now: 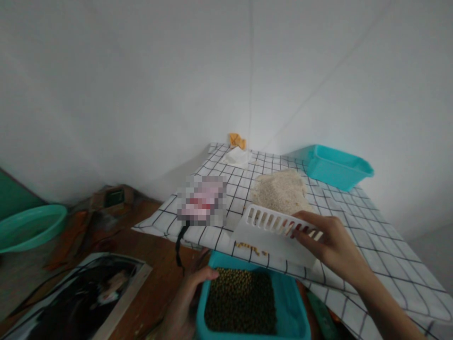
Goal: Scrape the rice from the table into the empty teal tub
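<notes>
My right hand (331,245) grips the slotted back wall of a white plastic scoop tray (272,231), which rests tilted at the table's near edge. A few yellowish grains (249,247) lie on the scoop's lip. Just below it my left hand (189,295) is closed on the left rim of a teal tub (290,307) filled with dark green beans (240,304), held under the table edge. A heap of pale rice-like grain (279,191) lies on the checked cloth behind the scoop.
The table wears a white cloth with black grid lines (382,255). An empty teal tub (336,166) stands at the far right, by the wall. A crumpled tissue (237,157) and orange scrap (237,140) lie in the corner. Left, a lower wooden surface holds a teal basin (30,226) and a dark picture (88,293).
</notes>
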`<state>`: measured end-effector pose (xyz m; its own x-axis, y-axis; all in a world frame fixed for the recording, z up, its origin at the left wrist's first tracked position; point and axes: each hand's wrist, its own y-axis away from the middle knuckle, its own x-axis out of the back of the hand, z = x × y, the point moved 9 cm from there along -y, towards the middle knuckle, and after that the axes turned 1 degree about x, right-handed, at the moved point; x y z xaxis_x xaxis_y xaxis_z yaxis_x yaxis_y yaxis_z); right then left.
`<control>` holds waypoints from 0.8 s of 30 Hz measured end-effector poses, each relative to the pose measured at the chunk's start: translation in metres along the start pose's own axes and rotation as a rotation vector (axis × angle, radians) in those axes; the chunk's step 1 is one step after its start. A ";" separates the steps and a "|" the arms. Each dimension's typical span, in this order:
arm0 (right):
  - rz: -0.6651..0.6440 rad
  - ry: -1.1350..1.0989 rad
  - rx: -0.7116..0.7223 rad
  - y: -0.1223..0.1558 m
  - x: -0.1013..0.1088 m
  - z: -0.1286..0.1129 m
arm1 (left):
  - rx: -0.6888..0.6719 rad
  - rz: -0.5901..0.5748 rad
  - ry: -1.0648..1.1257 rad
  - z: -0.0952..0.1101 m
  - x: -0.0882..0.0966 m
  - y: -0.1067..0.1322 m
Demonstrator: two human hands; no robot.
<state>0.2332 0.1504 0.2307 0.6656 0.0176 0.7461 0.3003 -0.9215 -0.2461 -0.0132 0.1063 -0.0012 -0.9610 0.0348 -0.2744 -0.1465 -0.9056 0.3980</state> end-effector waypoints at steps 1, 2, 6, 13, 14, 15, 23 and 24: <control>-0.005 0.004 0.003 -0.001 0.000 -0.001 | 0.002 -0.005 -0.006 0.002 -0.002 0.001; -0.010 0.007 0.005 -0.001 0.000 -0.001 | 0.015 -0.007 0.004 0.003 -0.004 0.002; -0.021 0.009 0.022 -0.001 -0.002 -0.004 | 0.085 -0.019 0.096 0.005 -0.012 0.005; -0.026 0.052 0.127 0.012 -0.005 -0.015 | 0.080 0.019 0.147 0.007 -0.010 0.004; -0.030 0.052 0.148 0.014 -0.004 -0.017 | 0.063 0.019 0.153 0.008 -0.009 0.003; -0.031 0.053 0.161 0.017 -0.003 -0.019 | 0.048 0.015 0.152 0.008 -0.008 0.003; 0.223 0.153 -0.022 0.002 0.043 0.008 | 0.089 0.044 0.090 0.007 -0.012 0.007; 0.251 0.171 -0.038 -0.005 0.047 0.012 | 0.105 0.049 0.101 0.007 -0.013 0.007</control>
<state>0.2715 0.1607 0.2594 0.5900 -0.2749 0.7592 0.1130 -0.9029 -0.4148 -0.0036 0.1026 0.0115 -0.9397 -0.0562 -0.3373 -0.1287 -0.8557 0.5012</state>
